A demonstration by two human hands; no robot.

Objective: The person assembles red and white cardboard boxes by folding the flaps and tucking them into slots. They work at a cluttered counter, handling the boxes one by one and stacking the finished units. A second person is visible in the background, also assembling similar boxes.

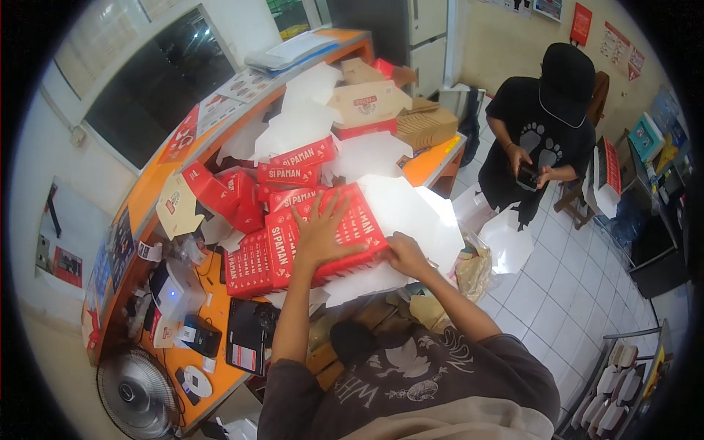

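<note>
A row of nested red food cartons [359, 214] with white lettering lies across the counter in front of me. Their white lid flaps [411, 209] fan out toward the far right. My left hand [321, 233] rests on top of the cartons, its fingers spread. At the near right end, my right hand [408, 255] is closed around the edge of the row; its fingertips are partly hidden. Just left of these cartons is another tight row of red cartons [248, 264]. Folded red cartons [290, 174] lie loosely behind, among white and brown flaps.
Flat brown cartons [429, 126] are stacked on the counter's far end. A white printer [176, 288], a black tablet [248, 337] and a fan [138, 392] are at the left. Another person [544, 125] stands at the right, holding a phone [526, 178].
</note>
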